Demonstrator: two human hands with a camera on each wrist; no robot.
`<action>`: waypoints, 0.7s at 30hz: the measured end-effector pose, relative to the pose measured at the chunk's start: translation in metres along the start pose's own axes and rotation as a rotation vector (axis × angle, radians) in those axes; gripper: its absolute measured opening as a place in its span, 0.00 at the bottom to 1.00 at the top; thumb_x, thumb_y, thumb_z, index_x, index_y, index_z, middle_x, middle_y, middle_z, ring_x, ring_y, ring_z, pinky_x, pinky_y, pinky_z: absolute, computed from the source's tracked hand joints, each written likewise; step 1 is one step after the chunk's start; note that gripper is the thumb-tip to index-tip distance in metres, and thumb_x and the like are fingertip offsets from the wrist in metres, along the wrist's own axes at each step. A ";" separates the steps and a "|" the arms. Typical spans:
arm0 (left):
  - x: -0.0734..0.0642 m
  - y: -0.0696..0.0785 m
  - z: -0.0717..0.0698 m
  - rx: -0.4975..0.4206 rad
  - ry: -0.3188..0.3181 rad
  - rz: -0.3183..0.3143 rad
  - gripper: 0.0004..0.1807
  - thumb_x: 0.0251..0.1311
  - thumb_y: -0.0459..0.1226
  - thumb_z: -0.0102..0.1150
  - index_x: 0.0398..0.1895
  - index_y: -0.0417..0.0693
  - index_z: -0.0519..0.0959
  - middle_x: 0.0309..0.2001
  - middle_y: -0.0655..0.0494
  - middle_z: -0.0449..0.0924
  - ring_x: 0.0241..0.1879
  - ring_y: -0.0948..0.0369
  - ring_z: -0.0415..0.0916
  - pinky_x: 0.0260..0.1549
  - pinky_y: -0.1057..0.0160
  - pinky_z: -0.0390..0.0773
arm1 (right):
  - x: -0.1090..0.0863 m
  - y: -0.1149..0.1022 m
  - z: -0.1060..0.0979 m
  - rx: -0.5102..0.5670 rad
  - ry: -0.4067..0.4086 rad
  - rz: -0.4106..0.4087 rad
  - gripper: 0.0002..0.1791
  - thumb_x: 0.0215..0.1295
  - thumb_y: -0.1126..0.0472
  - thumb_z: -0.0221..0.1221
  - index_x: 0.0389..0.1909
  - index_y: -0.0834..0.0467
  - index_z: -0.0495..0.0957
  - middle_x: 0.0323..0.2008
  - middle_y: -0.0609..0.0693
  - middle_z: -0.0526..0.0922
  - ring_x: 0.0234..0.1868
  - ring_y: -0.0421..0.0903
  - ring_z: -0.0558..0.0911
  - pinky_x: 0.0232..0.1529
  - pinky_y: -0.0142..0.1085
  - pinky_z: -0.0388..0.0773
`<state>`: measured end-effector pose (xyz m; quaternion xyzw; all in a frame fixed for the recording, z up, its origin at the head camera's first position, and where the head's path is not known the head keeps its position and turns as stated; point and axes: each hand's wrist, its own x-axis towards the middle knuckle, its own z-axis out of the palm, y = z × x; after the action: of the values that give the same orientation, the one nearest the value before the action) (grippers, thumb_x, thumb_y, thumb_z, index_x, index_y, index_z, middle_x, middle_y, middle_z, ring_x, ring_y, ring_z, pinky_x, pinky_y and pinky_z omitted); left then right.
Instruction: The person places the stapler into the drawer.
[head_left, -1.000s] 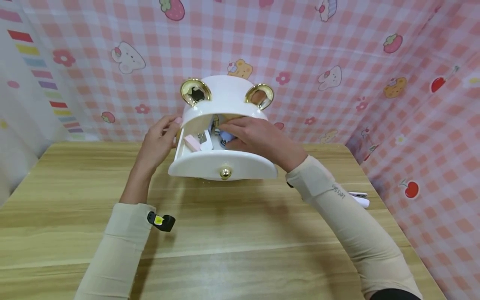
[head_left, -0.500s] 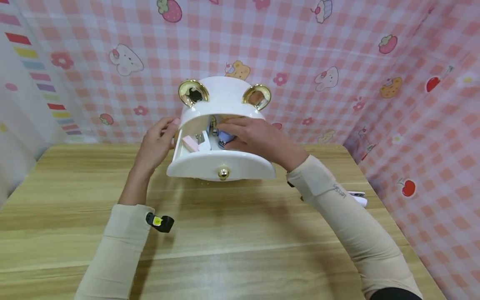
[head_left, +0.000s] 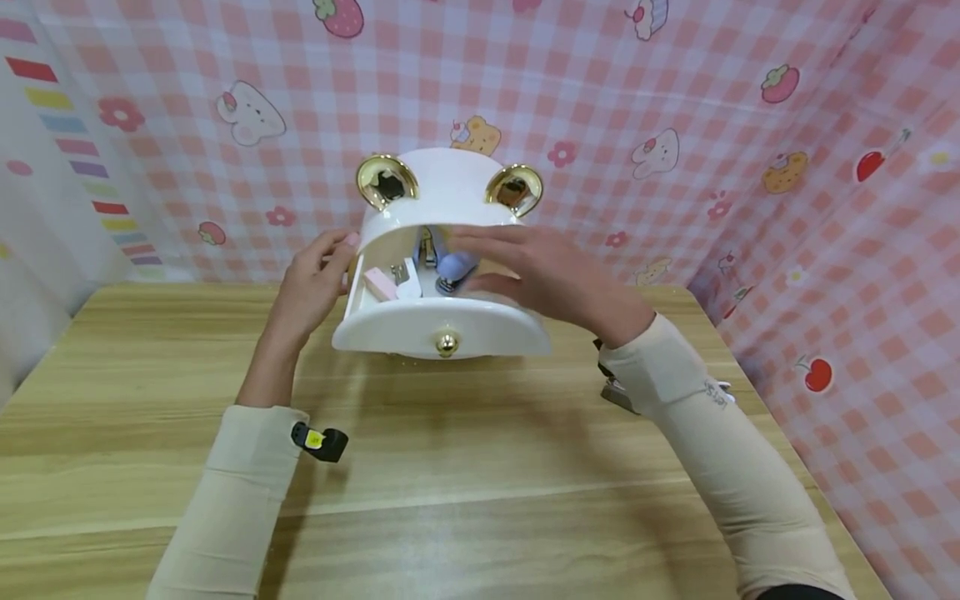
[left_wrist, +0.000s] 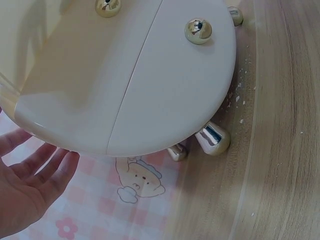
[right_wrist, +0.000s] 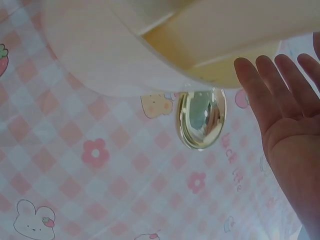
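Pink checked cloth [head_left: 420,75] hangs behind the worktop [head_left: 450,467] and its white cabinet [head_left: 453,187]. My left hand [head_left: 311,279], fingers loosely extended, touches the cabinet's left side; my right hand [head_left: 551,271], fingers straight, hovers right of the blue-purple stapler [head_left: 457,265] in the pulled-out drawer [head_left: 397,329].

The surface [head_left: 450,500] is light brown wood with long, wavy lines. Tiny white bits [left_wrist: 241,121] are scattered on it. Behind it hangs a pink and white checked cloth [head_left: 187,50], and there is more of it on the right side. It has lots of pictures: a white bunny [right_wrist: 35,220] with a little strawberry by its ear, an orange bear [head_left: 477,135], a pink flower [head_left: 121,115], a big strawberry [head_left: 339,17] near the top and a cupcake [head_left: 648,18]. A red cherry [head_left: 817,375] is on the right part. On the left, colored bars [head_left: 63,124] go down in a slanted row: red, yellow, blue, pink, purple and green. Some pink letters [right_wrist: 232,162] look blurry.
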<state>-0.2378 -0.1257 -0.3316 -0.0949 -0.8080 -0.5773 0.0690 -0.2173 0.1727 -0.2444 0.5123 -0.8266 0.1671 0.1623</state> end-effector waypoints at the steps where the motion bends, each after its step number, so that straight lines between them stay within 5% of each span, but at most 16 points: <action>1: 0.000 0.000 0.000 -0.003 -0.001 0.001 0.33 0.77 0.57 0.42 0.71 0.43 0.71 0.61 0.41 0.74 0.60 0.50 0.72 0.50 0.58 0.83 | -0.001 -0.001 -0.002 -0.007 0.004 0.003 0.27 0.62 0.61 0.71 0.62 0.62 0.79 0.62 0.56 0.80 0.58 0.52 0.82 0.58 0.45 0.80; 11: -0.001 0.000 -0.001 -0.019 -0.001 -0.006 0.32 0.77 0.56 0.42 0.71 0.44 0.70 0.61 0.42 0.74 0.59 0.52 0.72 0.47 0.64 0.82 | -0.013 -0.007 -0.016 -0.080 0.009 0.052 0.27 0.65 0.61 0.70 0.65 0.61 0.78 0.63 0.57 0.79 0.63 0.54 0.78 0.62 0.48 0.77; 21: -0.001 0.001 0.002 -0.024 0.003 0.000 0.32 0.77 0.57 0.43 0.70 0.43 0.71 0.60 0.42 0.75 0.58 0.52 0.72 0.48 0.63 0.83 | -0.045 -0.002 -0.027 -0.188 0.250 0.027 0.29 0.56 0.64 0.75 0.59 0.66 0.79 0.57 0.61 0.82 0.57 0.56 0.82 0.56 0.48 0.81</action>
<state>-0.2369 -0.1232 -0.3311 -0.0947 -0.8011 -0.5870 0.0690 -0.1943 0.2196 -0.2403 0.4590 -0.8187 0.1535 0.3091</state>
